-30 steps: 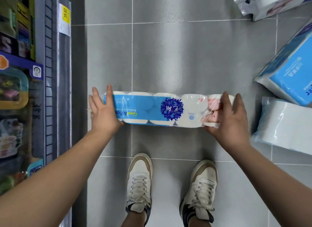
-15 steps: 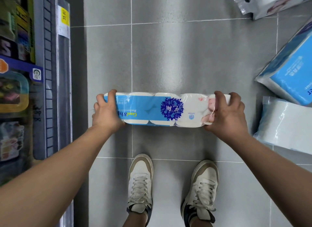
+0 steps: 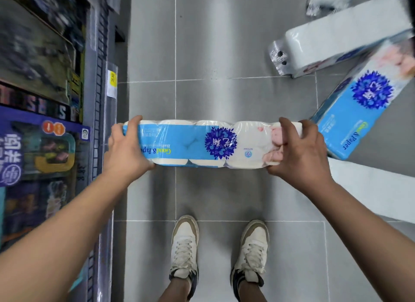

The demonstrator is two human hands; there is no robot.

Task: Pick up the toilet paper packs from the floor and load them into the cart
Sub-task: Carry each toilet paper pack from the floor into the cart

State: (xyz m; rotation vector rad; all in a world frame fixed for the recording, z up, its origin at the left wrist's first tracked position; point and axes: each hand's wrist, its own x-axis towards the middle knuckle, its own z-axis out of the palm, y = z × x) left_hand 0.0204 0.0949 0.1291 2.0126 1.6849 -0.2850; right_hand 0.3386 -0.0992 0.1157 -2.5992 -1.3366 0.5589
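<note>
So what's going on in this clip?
A person standing in a shop aisle holds a long blue-and-white toilet paper pack crosswise, left hand gripping one end, right hand the other. Others, including a blue pack and a white pack, lie on the tiled floor to the right. No cart is in view.

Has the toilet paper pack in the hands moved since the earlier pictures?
Yes. The pack rose toward the camera: it now spans more than one floor tile, where earlier it spanned less than one.
</note>
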